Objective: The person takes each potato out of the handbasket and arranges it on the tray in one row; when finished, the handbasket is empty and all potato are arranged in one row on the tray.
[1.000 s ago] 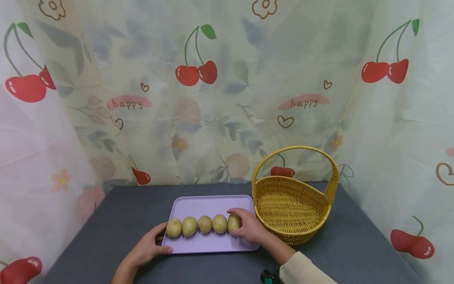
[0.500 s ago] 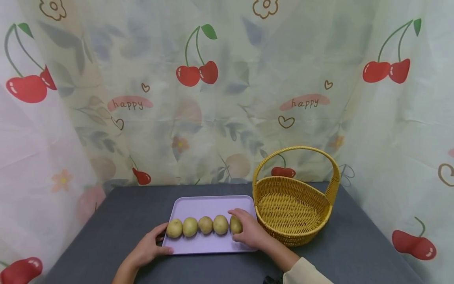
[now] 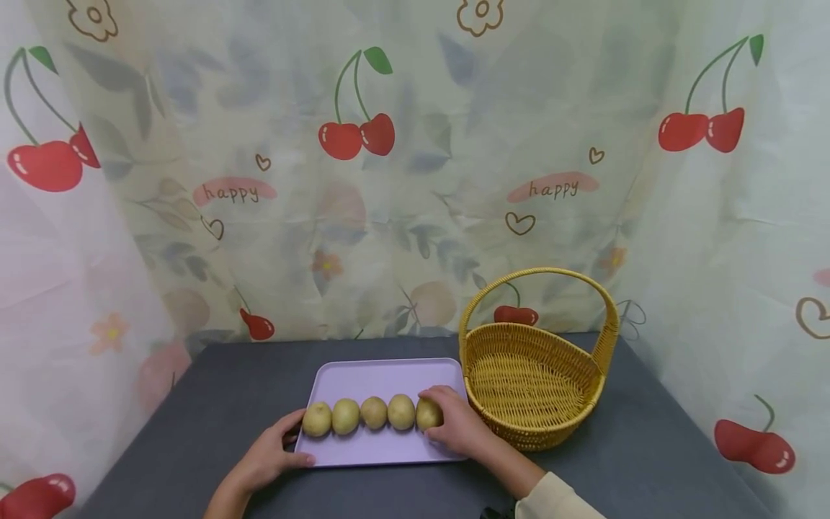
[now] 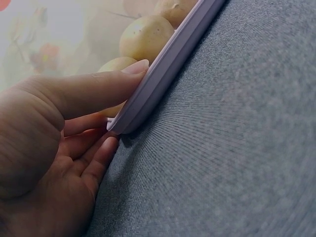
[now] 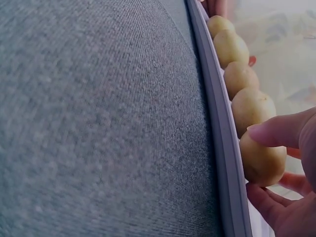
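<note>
Several pale yellow-brown potatoes (image 3: 374, 413) lie in a row across a lilac tray (image 3: 382, 375). My right hand (image 3: 459, 424) grips the rightmost potato (image 5: 264, 160); in the right wrist view the thumb lies over it and the fingers are around its far and lower side. That potato sits right beside its neighbour (image 5: 253, 107). At the tray's left front corner, my left hand (image 3: 269, 450) holds the tray. The left wrist view shows the thumb on the rim (image 4: 163, 74) and the fingers at the corner, close to the cloth. The leftmost potato (image 3: 317, 419) is near the left fingertips.
A wicker basket (image 3: 528, 382) with a tall arched handle stands against the tray's right side, by my right forearm. Dark grey cloth (image 3: 220, 389) covers the table. Cherry-printed curtains (image 3: 415, 216) enclose the back and both sides.
Half a second ago a small gap showed between the rightmost potato and its neighbour; now they sit together again, the right hand having moved slightly left and toward me. The left hand keeps its place.
</note>
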A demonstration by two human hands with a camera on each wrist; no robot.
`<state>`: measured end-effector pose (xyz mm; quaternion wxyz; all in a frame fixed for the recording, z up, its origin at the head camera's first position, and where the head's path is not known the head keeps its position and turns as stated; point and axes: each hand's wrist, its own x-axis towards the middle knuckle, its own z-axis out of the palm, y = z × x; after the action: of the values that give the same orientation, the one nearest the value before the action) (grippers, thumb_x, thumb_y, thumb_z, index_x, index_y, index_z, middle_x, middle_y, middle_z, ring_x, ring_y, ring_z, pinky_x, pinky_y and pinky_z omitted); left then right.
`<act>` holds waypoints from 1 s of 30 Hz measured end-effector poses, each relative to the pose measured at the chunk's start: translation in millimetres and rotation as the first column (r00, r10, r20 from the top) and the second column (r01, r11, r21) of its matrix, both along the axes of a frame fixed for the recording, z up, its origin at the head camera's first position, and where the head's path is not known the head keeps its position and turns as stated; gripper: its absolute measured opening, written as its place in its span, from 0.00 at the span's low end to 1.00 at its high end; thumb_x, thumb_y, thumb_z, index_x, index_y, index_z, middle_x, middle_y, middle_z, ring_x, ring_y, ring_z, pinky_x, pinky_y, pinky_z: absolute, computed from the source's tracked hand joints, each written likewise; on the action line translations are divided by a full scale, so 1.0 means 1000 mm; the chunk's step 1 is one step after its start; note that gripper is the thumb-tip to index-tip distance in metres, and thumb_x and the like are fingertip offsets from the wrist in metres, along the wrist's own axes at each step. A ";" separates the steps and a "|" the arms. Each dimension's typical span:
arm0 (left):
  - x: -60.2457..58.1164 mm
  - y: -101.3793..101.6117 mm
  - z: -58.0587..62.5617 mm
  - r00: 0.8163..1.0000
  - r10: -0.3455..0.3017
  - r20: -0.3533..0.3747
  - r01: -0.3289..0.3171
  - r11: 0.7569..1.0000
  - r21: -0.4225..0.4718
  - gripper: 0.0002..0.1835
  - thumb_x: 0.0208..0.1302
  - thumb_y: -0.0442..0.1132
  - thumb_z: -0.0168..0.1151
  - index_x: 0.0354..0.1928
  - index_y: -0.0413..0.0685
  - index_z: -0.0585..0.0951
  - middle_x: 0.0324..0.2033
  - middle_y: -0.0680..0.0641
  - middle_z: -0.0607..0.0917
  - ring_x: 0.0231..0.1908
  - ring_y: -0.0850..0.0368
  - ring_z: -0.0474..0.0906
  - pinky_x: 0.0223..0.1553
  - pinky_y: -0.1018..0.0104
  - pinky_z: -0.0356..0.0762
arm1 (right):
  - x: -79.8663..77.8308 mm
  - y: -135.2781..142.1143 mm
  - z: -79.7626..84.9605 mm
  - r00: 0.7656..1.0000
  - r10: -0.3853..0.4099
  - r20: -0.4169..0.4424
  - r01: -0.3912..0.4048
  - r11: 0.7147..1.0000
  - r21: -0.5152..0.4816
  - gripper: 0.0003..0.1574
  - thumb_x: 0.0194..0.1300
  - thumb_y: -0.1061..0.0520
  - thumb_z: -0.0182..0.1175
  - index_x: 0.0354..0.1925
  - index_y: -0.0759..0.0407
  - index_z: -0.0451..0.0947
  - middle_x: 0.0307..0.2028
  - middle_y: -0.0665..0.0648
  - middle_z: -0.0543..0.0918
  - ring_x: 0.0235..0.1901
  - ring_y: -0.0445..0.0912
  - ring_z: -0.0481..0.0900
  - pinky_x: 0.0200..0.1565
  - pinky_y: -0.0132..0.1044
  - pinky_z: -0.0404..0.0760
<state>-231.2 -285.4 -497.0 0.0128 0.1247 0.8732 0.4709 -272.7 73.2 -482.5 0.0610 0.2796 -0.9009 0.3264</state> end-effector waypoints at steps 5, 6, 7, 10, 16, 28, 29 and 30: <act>0.001 0.002 0.003 1.000 0.010 0.018 -0.010 1.000 0.007 0.45 0.45 0.33 0.78 0.66 0.28 0.65 0.59 0.31 0.73 0.55 0.39 0.74 0.56 0.49 0.72 | 0.001 0.001 0.002 1.000 -0.005 0.005 0.005 1.000 0.012 0.38 0.48 0.63 0.73 0.59 0.62 0.74 0.58 0.64 0.74 0.59 0.56 0.71 0.60 0.52 0.68; 0.000 0.003 0.004 1.000 0.016 0.022 -0.016 1.000 0.009 0.45 0.45 0.33 0.78 0.66 0.28 0.65 0.59 0.31 0.73 0.54 0.39 0.74 0.55 0.49 0.72 | 0.001 0.001 0.003 1.000 -0.006 0.008 0.006 1.000 0.014 0.39 0.48 0.62 0.73 0.60 0.62 0.73 0.60 0.65 0.73 0.61 0.58 0.69 0.61 0.53 0.67; 0.000 0.003 0.005 0.999 0.019 0.026 -0.019 1.000 0.011 0.45 0.45 0.32 0.78 0.66 0.28 0.65 0.59 0.31 0.73 0.55 0.39 0.74 0.56 0.48 0.72 | 0.002 0.002 0.004 1.000 -0.006 0.008 0.006 1.000 0.013 0.39 0.49 0.61 0.73 0.61 0.61 0.73 0.61 0.66 0.71 0.62 0.59 0.68 0.61 0.54 0.66; -0.002 0.004 0.006 1.000 0.017 0.026 -0.017 1.000 0.014 0.46 0.46 0.32 0.78 0.66 0.28 0.65 0.60 0.30 0.72 0.55 0.38 0.73 0.56 0.46 0.71 | 0.007 0.006 0.009 1.000 -0.010 0.029 0.009 1.000 0.012 0.41 0.52 0.58 0.72 0.64 0.59 0.70 0.65 0.68 0.66 0.65 0.61 0.64 0.63 0.57 0.64; -0.001 -0.001 0.009 0.999 0.018 0.035 -0.017 1.000 -0.018 0.46 0.46 0.36 0.78 0.67 0.30 0.65 0.62 0.30 0.70 0.56 0.38 0.73 0.57 0.46 0.70 | 0.030 0.018 0.029 0.998 0.029 0.055 -0.029 1.000 0.004 0.40 0.57 0.56 0.70 0.66 0.56 0.68 0.69 0.64 0.63 0.68 0.58 0.60 0.63 0.58 0.63; 0.005 -0.021 0.019 0.997 -0.050 0.056 0.052 0.998 -0.041 0.48 0.50 0.38 0.76 0.68 0.27 0.61 0.61 0.24 0.68 0.57 0.32 0.71 0.55 0.42 0.71 | 0.064 0.093 0.063 0.992 0.109 -0.063 -0.114 0.991 -0.075 0.26 0.61 0.59 0.67 0.58 0.53 0.76 0.52 0.51 0.79 0.47 0.48 0.80 0.45 0.43 0.81; 0.006 -0.024 0.021 0.998 -0.029 0.051 0.032 0.997 -0.066 0.47 0.50 0.39 0.77 0.69 0.29 0.62 0.61 0.24 0.68 0.56 0.32 0.71 0.54 0.42 0.71 | 0.065 0.102 0.064 0.993 0.090 -0.081 -0.096 0.993 -0.072 0.24 0.62 0.59 0.67 0.57 0.53 0.76 0.51 0.51 0.80 0.44 0.47 0.80 0.43 0.42 0.81; 0.006 -0.026 0.022 0.999 -0.001 0.044 0.005 0.995 -0.098 0.47 0.50 0.40 0.77 0.69 0.31 0.63 0.61 0.26 0.69 0.55 0.33 0.72 0.54 0.41 0.72 | 0.065 0.110 0.065 0.992 0.068 -0.104 -0.075 0.995 -0.064 0.23 0.62 0.59 0.67 0.56 0.52 0.77 0.49 0.50 0.81 0.42 0.46 0.81 0.41 0.41 0.82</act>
<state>-224.9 -311.5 -475.2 0.0391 0.1149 0.8947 0.4299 -207.8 183.1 -417.4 0.1045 0.3258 -0.8743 0.3442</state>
